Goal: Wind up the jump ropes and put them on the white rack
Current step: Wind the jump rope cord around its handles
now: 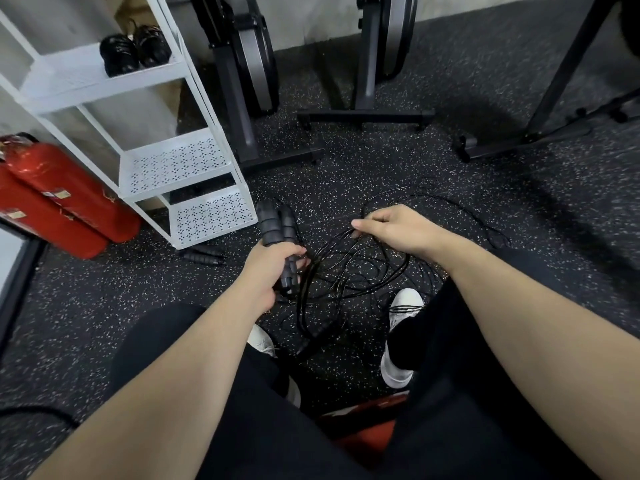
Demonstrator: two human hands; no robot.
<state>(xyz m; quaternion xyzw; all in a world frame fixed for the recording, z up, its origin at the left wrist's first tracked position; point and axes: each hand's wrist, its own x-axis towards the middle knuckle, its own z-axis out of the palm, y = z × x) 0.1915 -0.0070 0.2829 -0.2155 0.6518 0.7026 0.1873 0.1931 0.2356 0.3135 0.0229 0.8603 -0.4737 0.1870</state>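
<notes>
1. In the left hand [273, 261]: a pair of black jump-rope handles [277, 223], fingers curled round them, handles held side by side and pointing away from the person.
2. To the right of that hand: the right hand [391, 226], fingertips pinching a strand of the black cord [346, 268], which runs back toward the handles in several loose loops.
3. Below and between both hands: the rest of the cord, tangled on the speckled floor [519, 188], some of it trailing beyond the right hand and some lying near the white shoes [401, 341].
4. Just left of the left hand, on the floor: a second set of black handles [202, 254], not yet gathered.
5. Up and left of the left hand: the white rack [180, 164]; two wound black bundles [135, 50] already sit on its upper shelf.
6. Step in hand, as judged: winding the current rope, early, since most of the cord is loose.
7. Next move calls for: drawing the pinched strand clear of the tangle and laying even turns round the handles, keeping tension so no loop snags the other cord.
</notes>
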